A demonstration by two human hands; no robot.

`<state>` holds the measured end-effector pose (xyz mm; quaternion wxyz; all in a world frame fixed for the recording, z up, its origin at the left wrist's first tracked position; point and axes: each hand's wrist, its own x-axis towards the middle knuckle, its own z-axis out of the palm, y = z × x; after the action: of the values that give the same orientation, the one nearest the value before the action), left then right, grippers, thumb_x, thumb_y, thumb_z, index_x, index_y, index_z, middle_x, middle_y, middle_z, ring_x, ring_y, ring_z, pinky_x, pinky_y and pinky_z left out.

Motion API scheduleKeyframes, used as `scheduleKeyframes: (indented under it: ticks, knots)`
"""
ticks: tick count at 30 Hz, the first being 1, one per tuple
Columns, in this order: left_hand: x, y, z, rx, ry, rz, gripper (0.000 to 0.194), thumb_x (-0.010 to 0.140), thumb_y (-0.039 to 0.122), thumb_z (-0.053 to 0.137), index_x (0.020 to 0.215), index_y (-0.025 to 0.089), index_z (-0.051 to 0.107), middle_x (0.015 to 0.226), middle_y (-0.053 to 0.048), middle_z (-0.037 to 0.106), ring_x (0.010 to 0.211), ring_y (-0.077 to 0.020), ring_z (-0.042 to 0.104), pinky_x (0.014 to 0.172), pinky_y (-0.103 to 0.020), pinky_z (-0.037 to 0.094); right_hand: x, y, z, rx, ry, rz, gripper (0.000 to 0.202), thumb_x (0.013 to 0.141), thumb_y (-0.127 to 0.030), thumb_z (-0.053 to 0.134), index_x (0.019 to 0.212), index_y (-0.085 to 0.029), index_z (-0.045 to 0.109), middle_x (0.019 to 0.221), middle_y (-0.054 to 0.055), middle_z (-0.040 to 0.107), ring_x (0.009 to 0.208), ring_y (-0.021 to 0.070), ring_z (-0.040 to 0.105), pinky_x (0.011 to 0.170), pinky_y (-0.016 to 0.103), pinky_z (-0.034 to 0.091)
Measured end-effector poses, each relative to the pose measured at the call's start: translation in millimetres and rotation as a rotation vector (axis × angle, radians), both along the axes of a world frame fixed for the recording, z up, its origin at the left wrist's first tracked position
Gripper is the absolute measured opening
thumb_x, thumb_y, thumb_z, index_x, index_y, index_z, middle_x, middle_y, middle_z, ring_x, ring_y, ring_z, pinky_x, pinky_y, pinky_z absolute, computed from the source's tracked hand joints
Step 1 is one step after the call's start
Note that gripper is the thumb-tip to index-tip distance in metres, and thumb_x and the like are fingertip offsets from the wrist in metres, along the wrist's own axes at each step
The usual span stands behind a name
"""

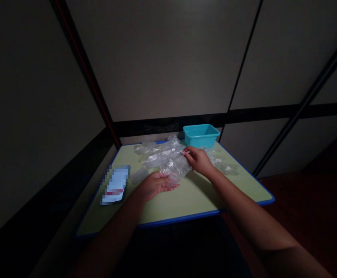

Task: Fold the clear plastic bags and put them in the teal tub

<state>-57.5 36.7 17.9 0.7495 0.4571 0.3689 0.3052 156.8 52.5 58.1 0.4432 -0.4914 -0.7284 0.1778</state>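
Observation:
A crumpled clear plastic bag (176,166) is between my two hands, over the table. My right hand (199,159) pinches its upper right edge between thumb and fingers. Beneath its lower left side, my left hand (158,184) is open, fingers stretched out, and the plastic touches them. Some of the left fingers show through the clear film. More clear plastic pieces (147,147) lie behind the bag and to its left (139,175). Others (226,166) spread out to the right of my right hand.
A turquoise plastic tub (201,137) stands at the table's back right. On the left lies a phone (116,184) with a lit, blurred screen. The pale yellow-green table (182,204) has a blue edge. Panelled walls (168,69) rise behind it and at the left.

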Motion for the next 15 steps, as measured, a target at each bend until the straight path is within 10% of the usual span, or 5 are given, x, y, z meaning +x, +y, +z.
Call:
scheduleKeyframes:
  ticks: [15]
  knots:
    - [35.9,13.4,13.8,0.127,0.122,0.169,0.036,0.08,0.046,0.065,0.094,0.013,0.066,0.081,-0.011,0.073,0.075,-0.02,0.07,0.073,-0.031,0.052,51.2,20.6,17.2,0.102,-0.238,-0.071,0.031,0.089,-0.043,0.046,0.078,-0.021,0.065,0.061,0.001,0.062,0.054,0.0149,0.053,0.052,0.024,0.031]
